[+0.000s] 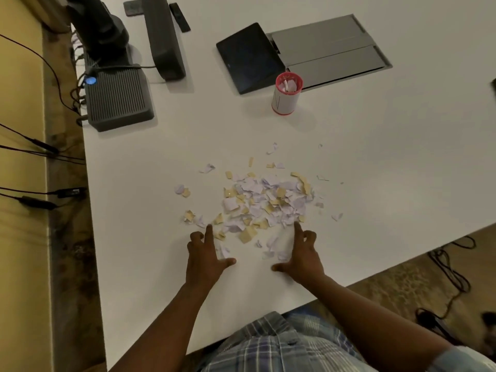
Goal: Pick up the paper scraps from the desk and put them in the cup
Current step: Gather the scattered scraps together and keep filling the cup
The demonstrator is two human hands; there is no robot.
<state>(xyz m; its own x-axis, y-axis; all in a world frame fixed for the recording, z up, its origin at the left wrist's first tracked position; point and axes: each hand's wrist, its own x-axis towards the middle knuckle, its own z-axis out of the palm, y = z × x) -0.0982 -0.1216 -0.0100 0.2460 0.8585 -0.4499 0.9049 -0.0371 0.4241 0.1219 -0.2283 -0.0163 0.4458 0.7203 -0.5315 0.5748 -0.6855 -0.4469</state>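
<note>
Scraps of white and yellow paper (264,202) lie heaped toward the desk's (375,162) near edge, strays ringing the pile; the red-rimmed cup (286,93), already holding some, stands well beyond, near the tablet (249,57). I'd sweep both sides inward, bunching a tight pinchable mound. My left hand (205,257) and right hand (302,257) flank the near fringe, forefingers and thumbs splayed, tips on the desk, grasping nothing.

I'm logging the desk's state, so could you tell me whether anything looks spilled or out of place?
Yes: torn white and yellow paper scraps lie scattered over the white desk, well short of the red-rimmed paper cup, which holds only a few. Both hands are open at the pile's near edge.
</note>
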